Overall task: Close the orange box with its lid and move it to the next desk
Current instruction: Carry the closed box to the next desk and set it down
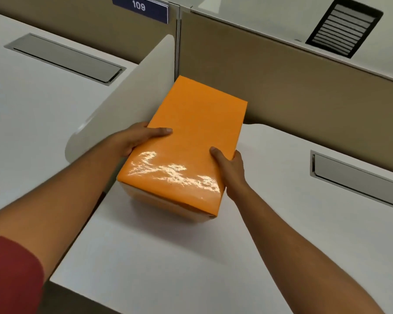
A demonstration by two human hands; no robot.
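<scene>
The orange box (188, 141) has its glossy lid on and fills the middle of the view, over the white desk (168, 257) on the right of a low white divider (123, 105). My left hand (136, 138) grips its left side, thumb on the lid. My right hand (230, 166) grips the right side, thumb on top. A shadow lies under the near end of the box; I cannot tell whether it rests on the desk or is held just above it.
Left of the divider lies another white desk (32, 123) with a grey cable slot (66, 58). The right desk has its own cable slot (354, 177). Brown partition panels (281, 87) close off the back, with a blue "109" sign (140, 7).
</scene>
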